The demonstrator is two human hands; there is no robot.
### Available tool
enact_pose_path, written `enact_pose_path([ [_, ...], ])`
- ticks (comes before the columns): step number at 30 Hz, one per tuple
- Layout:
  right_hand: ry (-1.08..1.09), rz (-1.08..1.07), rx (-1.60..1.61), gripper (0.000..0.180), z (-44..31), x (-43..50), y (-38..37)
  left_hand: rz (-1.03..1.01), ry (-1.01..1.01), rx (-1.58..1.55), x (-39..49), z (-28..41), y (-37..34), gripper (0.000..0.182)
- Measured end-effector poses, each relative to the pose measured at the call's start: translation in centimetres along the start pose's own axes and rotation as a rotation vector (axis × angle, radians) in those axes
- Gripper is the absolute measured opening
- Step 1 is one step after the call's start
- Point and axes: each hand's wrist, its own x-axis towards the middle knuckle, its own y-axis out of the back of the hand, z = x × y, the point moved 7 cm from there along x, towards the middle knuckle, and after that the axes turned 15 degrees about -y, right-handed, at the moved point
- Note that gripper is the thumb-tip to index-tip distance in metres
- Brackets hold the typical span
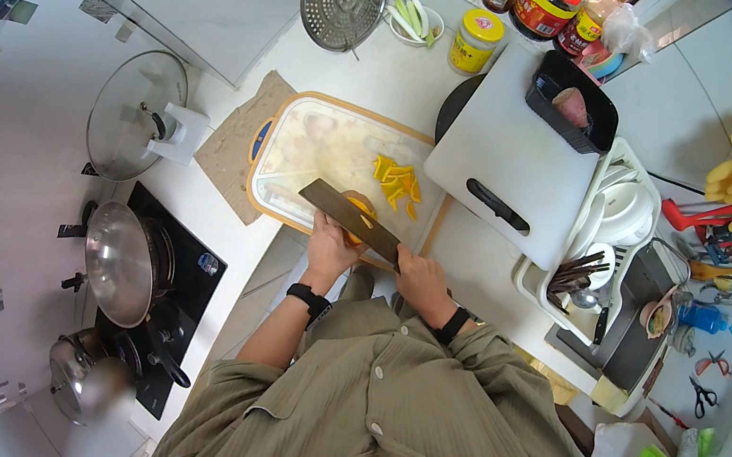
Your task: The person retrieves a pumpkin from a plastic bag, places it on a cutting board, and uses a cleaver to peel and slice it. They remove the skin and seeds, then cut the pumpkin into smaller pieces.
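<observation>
My right hand (425, 284) grips the handle of a kitchen cleaver (353, 221), whose blade lies slantwise over a piece of pumpkin (360, 207) with orange flesh and a tan rind. Fingers of my left hand (329, 249) hold the pumpkin from the near side, partly behind the blade. Both are at the near edge of a white cutting board (322, 143) with an orange rim. Several cut pumpkin pieces (396, 182) lie on the board, right of and beyond the blade. How far the blade is into the pumpkin cannot be told.
A brown cardboard sheet (239, 144) lies left of the board. To the right, a white board (517, 137) carries a black tray (593, 132), beside a dish rack (529, 283) and sink (642, 322). Far left are a glass lid (129, 112) and a steel wok (120, 261) at the black cooktop (202, 289).
</observation>
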Motion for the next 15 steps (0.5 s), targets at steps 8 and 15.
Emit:
enact_pose_path([
  [8, -0.015, 0.012, 0.022, 0.015, 0.1, -0.1, -0.6, -0.025, 0.004, -0.006, 0.1, -0.1, -0.1, 0.080],
  [15, -0.068, 0.033, 0.002, 0.016, 0.3, -0.3, -1.3, -0.059, 0.043, -0.029, 0.1, -0.2, -0.2, 0.089],
])
